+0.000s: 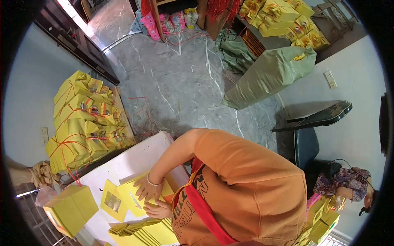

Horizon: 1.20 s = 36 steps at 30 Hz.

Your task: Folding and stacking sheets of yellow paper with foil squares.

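My right hand (150, 187), with a bracelet at the wrist, lies flat with fingers spread on a yellow card sheet (132, 197) on the white table (143, 152). Close below it, my left hand (159, 210) rests at the sheet's edge with its fingers stretched out; part of it is hidden by my orange shirt. Neither hand grips anything. Beside the sheet lies a yellow card piece with a clear window (113, 202). A fanned stack of folded yellow card (141, 233) sits at the near edge, and a yellow box (76, 210) stands at the left corner.
Yellow bundles tied with red string (84, 123) are piled at the left. On the grey floor (164, 82) lie red string scraps and a full green sack (273, 74). A black chair (308, 143) stands at the right, near another person (344, 182). More yellow bundles (283, 20) fill the back right.
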Available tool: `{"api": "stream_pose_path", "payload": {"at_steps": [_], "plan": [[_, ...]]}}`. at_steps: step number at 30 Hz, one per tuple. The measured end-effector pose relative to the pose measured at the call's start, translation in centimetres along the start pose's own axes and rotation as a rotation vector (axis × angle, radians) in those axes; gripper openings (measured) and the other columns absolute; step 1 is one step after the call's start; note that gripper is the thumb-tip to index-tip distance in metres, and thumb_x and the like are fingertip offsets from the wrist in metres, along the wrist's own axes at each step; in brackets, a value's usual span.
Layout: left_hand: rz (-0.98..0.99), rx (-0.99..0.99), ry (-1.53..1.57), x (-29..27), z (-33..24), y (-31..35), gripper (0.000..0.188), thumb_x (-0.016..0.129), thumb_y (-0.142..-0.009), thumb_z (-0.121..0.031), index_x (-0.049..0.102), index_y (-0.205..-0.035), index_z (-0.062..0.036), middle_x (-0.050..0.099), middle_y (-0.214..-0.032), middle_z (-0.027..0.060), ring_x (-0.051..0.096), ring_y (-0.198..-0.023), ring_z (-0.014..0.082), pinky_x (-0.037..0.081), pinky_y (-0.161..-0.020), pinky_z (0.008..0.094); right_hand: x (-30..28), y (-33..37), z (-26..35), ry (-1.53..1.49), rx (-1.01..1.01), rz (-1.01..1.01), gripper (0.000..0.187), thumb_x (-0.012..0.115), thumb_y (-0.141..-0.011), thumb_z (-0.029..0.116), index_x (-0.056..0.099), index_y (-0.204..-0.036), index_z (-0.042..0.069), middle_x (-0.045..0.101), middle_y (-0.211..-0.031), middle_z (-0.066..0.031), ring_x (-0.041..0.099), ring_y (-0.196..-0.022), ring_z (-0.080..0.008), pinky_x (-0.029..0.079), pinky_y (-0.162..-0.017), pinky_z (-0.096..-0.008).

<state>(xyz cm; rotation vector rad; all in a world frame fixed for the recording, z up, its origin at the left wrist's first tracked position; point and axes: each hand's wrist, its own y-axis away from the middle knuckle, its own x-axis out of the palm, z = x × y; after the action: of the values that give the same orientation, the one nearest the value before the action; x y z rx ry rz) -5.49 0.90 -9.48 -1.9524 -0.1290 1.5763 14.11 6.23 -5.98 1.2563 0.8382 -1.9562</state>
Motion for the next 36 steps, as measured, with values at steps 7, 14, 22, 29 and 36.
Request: {"api": "stream_pose_path", "payload": {"at_steps": [7,14,22,29,36], "plan": [[0.153,0.038,0.025,-3.7,-1.8,-1.3,0.05,0.048,-0.088,-0.045,0.048,-0.123,-0.0095,0.05,-0.122,0.0103,0.046,-0.11,0.031,0.038,-0.09,0.0445,-0.8,0.0,-0.3,0.021,0.058,0.116,0.059,0.034,-0.09,0.052,0.03,-0.138,0.019,0.02,-0.147,-0.0036,0.013,-0.136,-0.0238,0.008,-0.106,-0.0536],[0.388,0.255,0.114,-4.9,-1.3,-1.7,0.048,0.053,-0.086,-0.042,0.051,-0.12,-0.0091,0.053,-0.117,0.0098,0.05,-0.103,0.0303,0.041,-0.085,0.0427,-0.8,0.2,-0.5,0.041,0.088,0.14,0.059,0.035,-0.089,0.052,0.029,-0.138,0.019,0.02,-0.147,-0.003,0.013,-0.137,-0.0236,0.008,-0.106,-0.0535],[0.198,0.455,0.126,-4.8,-1.4,-2.6,0.041,0.06,-0.08,-0.029,0.053,-0.114,-0.0081,0.055,-0.106,0.0109,0.055,-0.086,0.0305,0.047,-0.07,0.0409,0.0,0.2,-1.2,0.061,0.017,0.092,0.057,0.035,-0.09,0.049,0.029,-0.138,0.02,0.02,-0.147,-0.0029,0.015,-0.136,-0.0247,0.011,-0.105,-0.0559],[0.295,0.516,0.112,-4.0,-2.6,-3.8,0.041,0.06,-0.078,-0.027,0.053,-0.113,-0.0077,0.055,-0.104,0.0116,0.055,-0.083,0.0306,0.047,-0.068,0.041,1.2,-0.3,-1.4,0.22,-0.025,0.049,0.049,0.032,-0.093,0.038,0.031,-0.138,0.02,0.021,-0.147,-0.0038,0.015,-0.136,-0.0264,0.011,-0.104,-0.0569],[0.397,0.577,0.044,-4.9,-2.0,-4.2,0.04,0.06,-0.077,-0.025,0.053,-0.113,-0.0073,0.055,-0.103,0.0123,0.055,-0.08,0.0307,0.047,-0.066,0.0411,1.2,-0.9,-1.0,0.116,-0.002,0.093,0.053,0.021,-0.094,0.045,0.031,-0.138,0.018,0.017,-0.149,-0.0028,0.012,-0.137,-0.0231,0.006,-0.106,-0.0559]]}}
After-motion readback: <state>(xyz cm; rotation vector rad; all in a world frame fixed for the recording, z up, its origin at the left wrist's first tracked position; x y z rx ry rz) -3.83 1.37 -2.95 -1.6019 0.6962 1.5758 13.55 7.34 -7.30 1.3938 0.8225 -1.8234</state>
